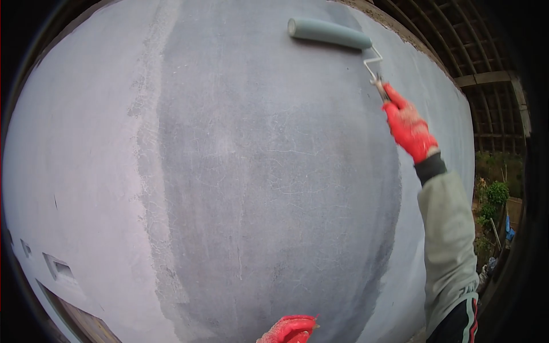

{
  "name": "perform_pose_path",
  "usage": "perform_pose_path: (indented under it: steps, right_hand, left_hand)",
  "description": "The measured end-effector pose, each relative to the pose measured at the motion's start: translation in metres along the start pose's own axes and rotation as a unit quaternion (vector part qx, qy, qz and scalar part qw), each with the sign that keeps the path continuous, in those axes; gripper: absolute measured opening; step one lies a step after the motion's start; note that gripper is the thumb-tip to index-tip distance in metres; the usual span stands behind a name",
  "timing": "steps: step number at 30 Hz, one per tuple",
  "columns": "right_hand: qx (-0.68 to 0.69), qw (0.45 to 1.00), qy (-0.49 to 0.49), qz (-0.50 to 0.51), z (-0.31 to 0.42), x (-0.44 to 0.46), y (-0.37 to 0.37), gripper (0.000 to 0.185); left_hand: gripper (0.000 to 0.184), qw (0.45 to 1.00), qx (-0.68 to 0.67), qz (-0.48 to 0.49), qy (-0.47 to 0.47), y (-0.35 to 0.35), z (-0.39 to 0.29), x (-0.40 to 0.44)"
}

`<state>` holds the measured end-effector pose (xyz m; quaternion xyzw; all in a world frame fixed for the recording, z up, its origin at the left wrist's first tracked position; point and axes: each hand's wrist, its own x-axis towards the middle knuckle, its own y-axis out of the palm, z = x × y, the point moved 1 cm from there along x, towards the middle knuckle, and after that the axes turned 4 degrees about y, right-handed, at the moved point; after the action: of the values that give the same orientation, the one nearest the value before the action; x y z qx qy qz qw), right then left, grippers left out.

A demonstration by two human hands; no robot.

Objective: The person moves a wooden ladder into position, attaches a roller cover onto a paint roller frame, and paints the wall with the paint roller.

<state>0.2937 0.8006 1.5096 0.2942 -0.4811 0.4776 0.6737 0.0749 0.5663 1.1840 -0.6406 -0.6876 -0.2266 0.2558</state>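
My right hand (410, 123), in a red glove, is closed around the handle of a paint roller (331, 34). The arm reaches up to the upper right, and the roller's pale grey-green sleeve lies against the wall (274, 171) near its top. A bent wire frame joins sleeve and handle. At the bottom edge shows part of my left hand (289, 330), also red-gloved, with its fingers curled together. Whatever it may hold is hidden below the picture. A broad darker grey band with fine cracks runs down the middle of the wall, between paler areas.
A rough-edged strip (151, 171) runs down the wall left of the dark band. Small recesses (60, 268) and a wooden-looking panel (80, 317) are at lower left. Roof beams (486, 77) overhang the right side, above green plants (494, 197) and a blue object (509, 228).
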Motion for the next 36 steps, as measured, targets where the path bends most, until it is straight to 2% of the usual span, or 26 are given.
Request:
perform_pose_path:
  steps: [1, 2, 3, 5, 7, 8, 9, 11, 13, 15, 17, 19, 21, 22, 24, 25, 26, 27, 30, 31, 32, 33, 36]
  right_hand:
    - [0.008, 1.000, -0.006, -0.002, 0.018, 0.031, 0.005, 0.039]
    - [0.041, 0.998, 0.039, 0.017, 0.053, 0.049, 0.008, 0.037]
    - [0.036, 0.999, -0.006, 0.014, 0.053, 0.097, 0.016, 0.032]
    - [0.030, 0.999, -0.034, -0.007, 0.071, 0.152, 0.031, 0.026]
    - [0.025, 0.999, 0.004, -0.026, 0.084, 0.195, 0.046, 0.028]
    - [0.030, 0.999, 0.002, -0.024, 0.089, 0.189, 0.050, 0.028]
    - [-0.043, 0.998, -0.031, -0.034, 0.089, 0.178, 0.053, 0.029]
    - [-0.069, 0.995, -0.050, -0.044, 0.078, 0.139, 0.058, 0.031]
    - [-0.056, 0.993, -0.068, -0.073, 0.056, 0.070, 0.059, 0.039]
    - [-0.025, 0.994, -0.094, -0.057, 0.015, -0.010, 0.059, 0.047]
    - [0.027, 0.999, -0.008, 0.030, -0.008, -0.115, 0.048, 0.054]
    - [0.046, 0.997, -0.042, 0.052, -0.048, -0.216, 0.042, 0.059]
    - [0.007, 0.994, 0.030, 0.107, -0.074, -0.299, 0.024, 0.060]
    - [-0.002, 0.990, 0.066, 0.127, -0.086, -0.321, 0.019, 0.060]
    - [-0.006, 0.989, 0.072, 0.128, -0.079, -0.320, 0.016, 0.060]
    - [-0.010, 0.988, 0.078, 0.133, -0.075, -0.319, 0.015, 0.060]
    - [-0.006, 0.993, 0.044, 0.110, -0.060, -0.302, 0.018, 0.060]
    - [-0.001, 0.996, 0.008, 0.088, -0.040, -0.274, 0.023, 0.059]
    - [0.067, 0.997, 0.001, 0.046, -0.004, -0.177, 0.042, 0.054]
    - [0.051, 0.998, -0.003, 0.043, 0.022, -0.139, 0.044, 0.052]
    - [-0.015, 0.999, -0.025, 0.015, 0.034, -0.100, 0.050, 0.049]
    - [-0.026, 0.992, -0.120, -0.038, 0.038, -0.056, 0.061, 0.046]
    - [-0.048, 0.994, -0.090, -0.038, 0.111, 0.039, 0.075, 0.034]
  left_hand:
    - [0.016, 1.000, 0.008, -0.011, 0.015, -0.001, 0.001, 0.000]
    - [0.016, 0.999, 0.017, -0.023, 0.030, -0.002, 0.002, 0.000]
    - [0.016, 0.999, 0.021, -0.031, 0.033, -0.005, 0.002, -0.001]
    - [0.016, 0.996, 0.051, -0.061, 0.036, -0.013, 0.001, -0.002]
    - [0.017, 0.993, 0.071, -0.085, 0.050, -0.021, -0.001, -0.007]
    - [0.017, 0.990, 0.083, -0.099, 0.058, -0.024, 0.000, -0.009]
    - [0.017, 0.989, 0.085, -0.102, 0.059, -0.026, 0.003, -0.012]
    - [0.018, 0.991, 0.006, -0.134, 0.026, -0.032, 0.010, -0.019]
    - [0.018, 0.992, -0.013, -0.127, 0.003, -0.036, 0.012, -0.023]
    - [0.019, 0.993, -0.038, -0.113, -0.026, -0.037, 0.014, -0.028]
    - [0.018, 0.998, -0.026, -0.065, 0.007, -0.039, 0.009, -0.028]
    - [0.018, 0.999, -0.011, -0.047, 0.021, -0.043, -0.005, -0.027]
    - [0.018, 0.999, 0.007, -0.031, 0.040, -0.048, -0.018, -0.026]
    - [0.017, 0.999, 0.017, -0.021, 0.045, -0.050, -0.024, -0.026]
    - [0.016, 0.998, 0.030, -0.007, 0.050, -0.054, -0.030, -0.025]
    - [0.016, 0.998, 0.042, -0.007, 0.057, -0.055, -0.033, -0.024]
    - [0.016, 0.997, 0.053, -0.007, 0.062, -0.057, -0.034, -0.024]
    - [0.016, 0.996, 0.064, -0.009, 0.068, -0.058, -0.036, -0.024]
    - [0.015, 0.992, 0.085, -0.016, 0.087, -0.066, -0.038, -0.026]
    - [0.015, 0.990, 0.104, -0.023, 0.095, -0.070, -0.038, -0.028]
    - [0.016, 0.987, 0.123, -0.031, 0.103, -0.074, -0.039, -0.030]
    - [0.016, 0.986, 0.123, -0.034, 0.106, -0.077, -0.041, -0.032]
    - [0.016, 0.986, 0.118, -0.073, 0.094, -0.088, -0.046, -0.039]
